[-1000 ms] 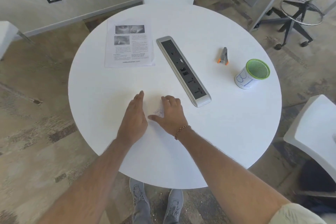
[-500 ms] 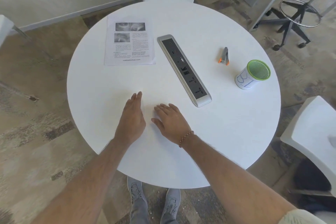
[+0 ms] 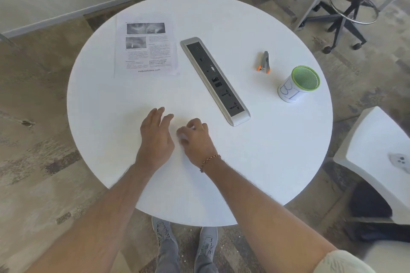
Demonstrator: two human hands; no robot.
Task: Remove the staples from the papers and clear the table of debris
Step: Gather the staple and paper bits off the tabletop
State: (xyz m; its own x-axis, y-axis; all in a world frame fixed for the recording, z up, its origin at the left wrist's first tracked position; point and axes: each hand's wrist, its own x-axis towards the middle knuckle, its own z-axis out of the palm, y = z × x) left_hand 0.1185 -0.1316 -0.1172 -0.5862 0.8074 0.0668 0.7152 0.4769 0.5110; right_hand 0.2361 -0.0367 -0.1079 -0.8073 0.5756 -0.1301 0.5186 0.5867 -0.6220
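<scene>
The right hand [image 3: 195,137] has its fingers curled in over the table [image 3: 106,95], closing on something small and pale under the fingertips; it looks like a scrap or gathered staples, but it is too blurred to name. The left hand [image 3: 156,133] lies just beside it, fingers straight and slightly spread, edge-on to the tabletop like a wall to sweep against. Both hands sit near the socket strip's [image 3: 214,80] near end, on its left side.

The bin [image 3: 298,84], a green-rimmed cup, stands right of the strip and well apart from the hands, so the right hand is the nearer one to carry debris there, passing the strip's near end. The staple remover [image 3: 263,62] lies between strip and bin, towards the far side. The papers [image 3: 146,49] lie left of the strip's far end, long axis running away from the person.

Half a second ago the right hand lay flat with fingers extended; now they are bunched into a pinch. The left hand has barely shifted.
</scene>
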